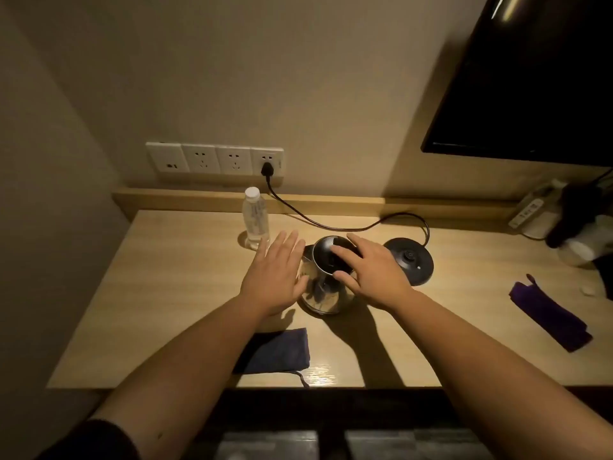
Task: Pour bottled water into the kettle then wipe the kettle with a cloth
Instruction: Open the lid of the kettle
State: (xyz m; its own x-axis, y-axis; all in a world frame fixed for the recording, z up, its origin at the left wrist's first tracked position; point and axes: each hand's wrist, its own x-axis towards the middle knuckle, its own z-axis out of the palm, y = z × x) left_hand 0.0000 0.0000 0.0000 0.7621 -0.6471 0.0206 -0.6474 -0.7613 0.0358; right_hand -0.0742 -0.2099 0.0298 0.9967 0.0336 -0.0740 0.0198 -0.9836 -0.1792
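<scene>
Both forearms are extended forward over the wooden desk point(172, 293). The left hand point(275, 277) is held flat with its fingers straight and together, placed against the left side of the kettle point(323, 290); nothing is gripped by it. The right hand point(371, 273) is laid over the kettle's dark lid point(326, 255), with the fingers spread across the top and the thumb set against the near rim; whether the lid is actually gripped cannot be determined. The kettle stands directly between the two hands, off its round black base point(409, 262), which lies just beyond the right hand. One capped water bottle point(255, 219) stands upright just beyond the left fingertips. Two cloths are counted: one dark blue cloth point(282, 351) beneath the left forearm, partly hidden by it, and one purple cloth point(549, 315) well to the right of the right hand. One black cord point(331, 224) is run from the base to a four-plate wall socket strip point(215, 159). The kettle's right side is concealed by the right hand. The items at the far right edge are blurred and cannot be identified.
</scene>
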